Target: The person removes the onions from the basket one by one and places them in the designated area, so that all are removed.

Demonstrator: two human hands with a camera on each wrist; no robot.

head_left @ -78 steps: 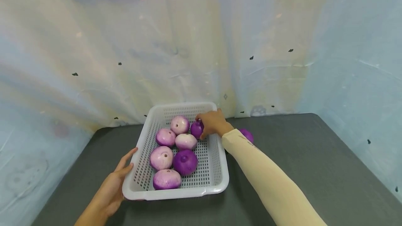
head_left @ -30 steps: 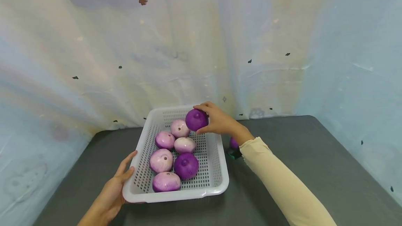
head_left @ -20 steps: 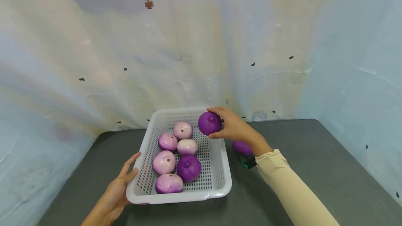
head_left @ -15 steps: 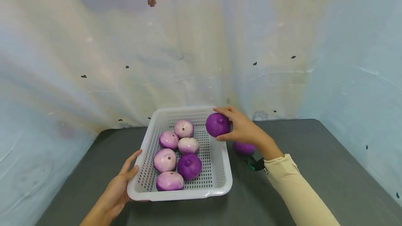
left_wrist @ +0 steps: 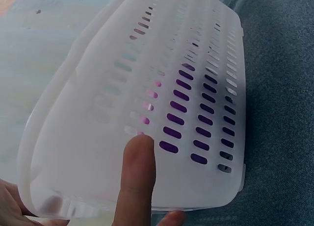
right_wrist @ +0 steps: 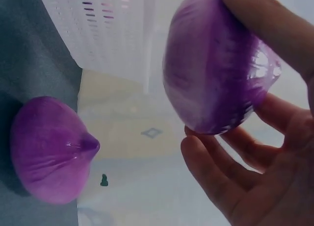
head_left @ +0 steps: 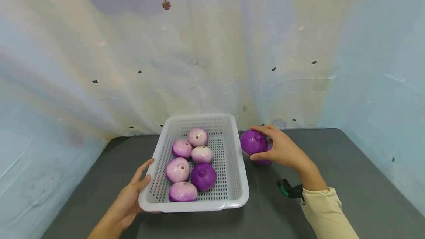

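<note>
My right hand [head_left: 282,148] holds a purple onion [head_left: 253,142] between thumb and fingers, just right of the basket. Below and behind it another purple onion [right_wrist: 51,150] sits on the table, partly hidden in the head view. My left hand [head_left: 127,198] holds the left side of a white slotted basket [head_left: 244,194]. In the left wrist view, one straight finger [left_wrist: 137,172] lies along the basket's outer wall, with part of the hand at the rim. Inside the basket are several pale pink-and-white onions [head_left: 177,170] and one deep purple onion [head_left: 203,177].
The dark grey table [head_left: 332,180] extends to both sides of the basket. Behind it hangs a pale patterned cloth [head_left: 212,54], and cloth also borders the sides. A black and green strap [head_left: 289,189] shows at my right wrist.
My right hand has lifted a purple onion out of the basket's far right corner. It has carried the onion right, over the rim and outside. The left hand stays at the basket.
</note>
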